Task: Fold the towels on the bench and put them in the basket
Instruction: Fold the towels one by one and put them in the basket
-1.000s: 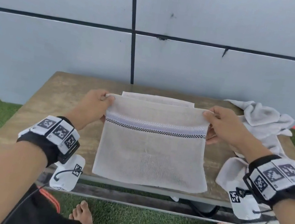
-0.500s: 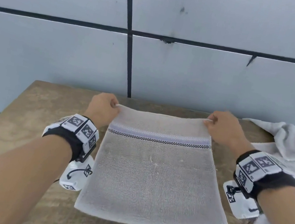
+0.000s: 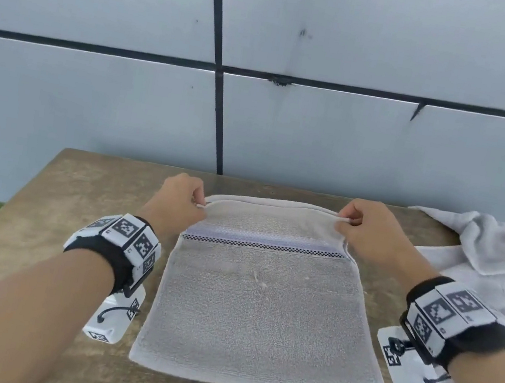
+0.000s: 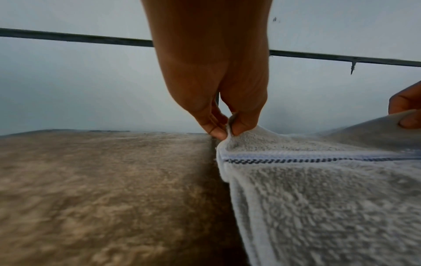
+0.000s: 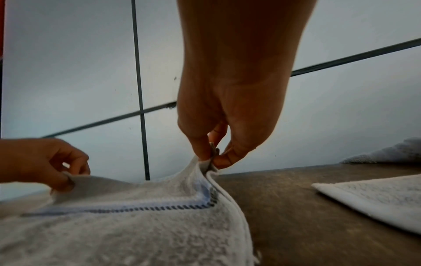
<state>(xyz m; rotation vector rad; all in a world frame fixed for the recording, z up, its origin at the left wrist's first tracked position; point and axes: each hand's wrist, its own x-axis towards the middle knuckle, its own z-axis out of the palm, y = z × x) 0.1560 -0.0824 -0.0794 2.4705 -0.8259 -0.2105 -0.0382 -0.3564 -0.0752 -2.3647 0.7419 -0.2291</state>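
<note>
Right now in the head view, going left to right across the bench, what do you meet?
Bare bench top → left hand pinching a far corner → striped towel lying flat → right hand pinching the other far corner → crumpled towels at the right end.

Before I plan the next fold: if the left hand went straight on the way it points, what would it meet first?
Probably the bench just beyond the towel corner that the left hand pinches; then the wall, though depth is unclear.

crumpled towel [image 3: 496, 265]: cut off at right edge, head view | bench [image 4: 91, 189]: blurred in left wrist view | folded towel [image 3: 261, 310]: lower layer mostly hidden beneath the top one
</note>
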